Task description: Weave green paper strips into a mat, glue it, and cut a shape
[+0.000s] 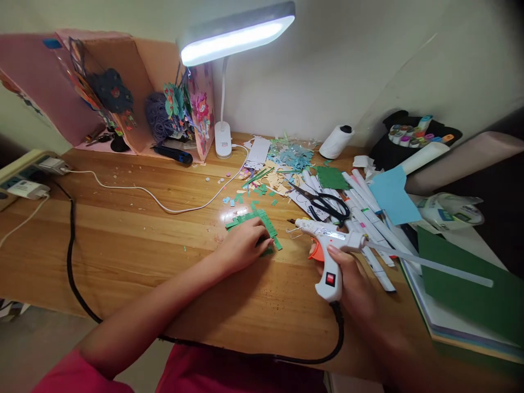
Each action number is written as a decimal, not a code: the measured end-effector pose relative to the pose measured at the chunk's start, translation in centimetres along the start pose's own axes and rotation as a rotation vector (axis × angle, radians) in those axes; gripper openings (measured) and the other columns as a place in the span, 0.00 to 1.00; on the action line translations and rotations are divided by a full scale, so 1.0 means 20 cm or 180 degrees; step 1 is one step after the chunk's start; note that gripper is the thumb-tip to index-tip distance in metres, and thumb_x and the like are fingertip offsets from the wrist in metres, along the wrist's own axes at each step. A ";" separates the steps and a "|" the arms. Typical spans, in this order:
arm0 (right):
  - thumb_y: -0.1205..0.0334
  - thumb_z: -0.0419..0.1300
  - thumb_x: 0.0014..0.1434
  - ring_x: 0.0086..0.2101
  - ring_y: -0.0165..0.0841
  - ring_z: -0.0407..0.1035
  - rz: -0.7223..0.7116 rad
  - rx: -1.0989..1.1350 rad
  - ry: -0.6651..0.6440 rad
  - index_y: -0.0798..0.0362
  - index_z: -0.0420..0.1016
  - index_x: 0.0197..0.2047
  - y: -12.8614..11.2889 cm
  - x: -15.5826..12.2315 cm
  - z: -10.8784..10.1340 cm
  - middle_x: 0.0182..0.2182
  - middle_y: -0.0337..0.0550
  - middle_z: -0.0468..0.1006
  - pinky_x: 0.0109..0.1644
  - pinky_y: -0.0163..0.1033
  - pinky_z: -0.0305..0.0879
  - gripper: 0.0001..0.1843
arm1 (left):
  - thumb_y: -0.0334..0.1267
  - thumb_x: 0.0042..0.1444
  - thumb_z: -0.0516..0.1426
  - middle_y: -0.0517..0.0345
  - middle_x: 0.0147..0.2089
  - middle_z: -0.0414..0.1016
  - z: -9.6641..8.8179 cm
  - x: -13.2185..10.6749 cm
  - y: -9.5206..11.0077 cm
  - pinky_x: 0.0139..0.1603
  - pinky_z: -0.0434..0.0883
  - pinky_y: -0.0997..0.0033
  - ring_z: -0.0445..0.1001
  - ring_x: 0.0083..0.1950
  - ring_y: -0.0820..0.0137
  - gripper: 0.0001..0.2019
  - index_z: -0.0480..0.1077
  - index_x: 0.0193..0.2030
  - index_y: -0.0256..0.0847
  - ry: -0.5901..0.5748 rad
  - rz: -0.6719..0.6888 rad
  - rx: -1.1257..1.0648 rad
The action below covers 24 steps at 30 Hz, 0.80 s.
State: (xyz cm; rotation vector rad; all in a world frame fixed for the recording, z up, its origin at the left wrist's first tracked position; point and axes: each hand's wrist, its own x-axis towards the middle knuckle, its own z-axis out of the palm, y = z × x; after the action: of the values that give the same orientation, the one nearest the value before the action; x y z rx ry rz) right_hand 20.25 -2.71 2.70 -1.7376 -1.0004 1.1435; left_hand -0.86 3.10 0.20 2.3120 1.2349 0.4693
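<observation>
Nearest to me, the black cable (303, 360) runs along the front edge of the desk (164, 234), just before the lap, and it rises to the handle of the glue gun (332, 254). If the lap or an arm catches this cable, I think the gun could be pulled aside.

The right hand (358, 281) has its fingers wrapped on the handle, near the orange trigger (316, 250). The nozzle (291, 221) points to the left, toward the other hand, and thin threads hang close to it. If the gun swings left, its tip, probably hot, may burn the fingers there. A squeeze too early may drop glue on the bare wood.

The left hand (244, 240) rests on the green paper strips (268, 224), left of the gun. Its fingers are bent; whether they pinch a strip I cannot tell. The strips look light, so a careless wrist could shift them.

Just behind the nozzle lie the scissors (327, 206) on the white markers (379, 270), and a touch of glue could soil them. Farther, the paper scraps (292, 155) could stick to any stray thread. The lamp (239, 38) shines above.
</observation>
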 end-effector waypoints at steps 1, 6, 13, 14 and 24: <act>0.45 0.57 0.51 0.29 0.39 0.68 0.0049 0.0056 0.0004 0.52 0.73 0.29 0.03 0.01 0.00 0.24 0.40 0.75 0.33 0.39 0.64 0.17 | 0.40 0.61 0.51 0.53 0.39 0.70 0.00 0.00 0.01 0.38 0.67 0.71 0.71 0.38 0.69 0.11 0.72 0.35 0.38 -0.0003 -0.0001 0.0041; 0.46 0.58 0.52 0.30 0.36 0.67 0.0048 0.0435 -0.0067 0.51 0.73 0.31 0.10 0.03 0.01 0.26 0.37 0.74 0.33 0.36 0.63 0.16 | 0.42 0.65 0.46 0.53 0.38 0.69 0.00 0.00 0.03 0.39 0.67 0.70 0.70 0.38 0.69 0.16 0.70 0.35 0.37 0.0062 -0.0092 0.0186; 0.46 0.58 0.52 0.26 0.33 0.65 -0.0015 0.0488 -0.0079 0.52 0.70 0.27 0.07 0.02 0.02 0.21 0.34 0.71 0.31 0.35 0.62 0.17 | 0.36 0.62 0.49 0.53 0.37 0.68 0.01 0.00 0.03 0.37 0.66 0.71 0.69 0.36 0.69 0.12 0.69 0.30 0.37 0.0041 0.0051 0.0272; 0.46 0.59 0.52 0.26 0.33 0.65 -0.0006 0.0482 -0.0037 0.51 0.70 0.26 0.07 0.02 0.02 0.22 0.35 0.71 0.31 0.35 0.62 0.16 | 0.36 0.62 0.50 0.54 0.37 0.68 0.01 -0.01 0.03 0.37 0.66 0.71 0.69 0.36 0.70 0.12 0.69 0.29 0.37 0.0035 0.0080 0.0214; 0.48 0.55 0.50 0.21 0.35 0.66 -0.0243 0.0182 0.0370 0.50 0.69 0.21 -0.10 -0.05 0.05 0.15 0.37 0.69 0.24 0.37 0.63 0.16 | 0.37 0.43 0.66 0.51 0.47 0.72 -0.17 0.23 -0.12 0.52 0.62 0.63 0.65 0.51 0.59 0.24 0.69 0.49 0.38 -0.0376 0.0586 0.0478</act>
State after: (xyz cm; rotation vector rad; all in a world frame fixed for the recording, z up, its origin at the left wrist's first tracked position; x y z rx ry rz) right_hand 18.80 -2.68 4.50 -1.6861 -0.9462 1.0020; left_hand -1.88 8.95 2.05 2.5542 1.0382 0.3052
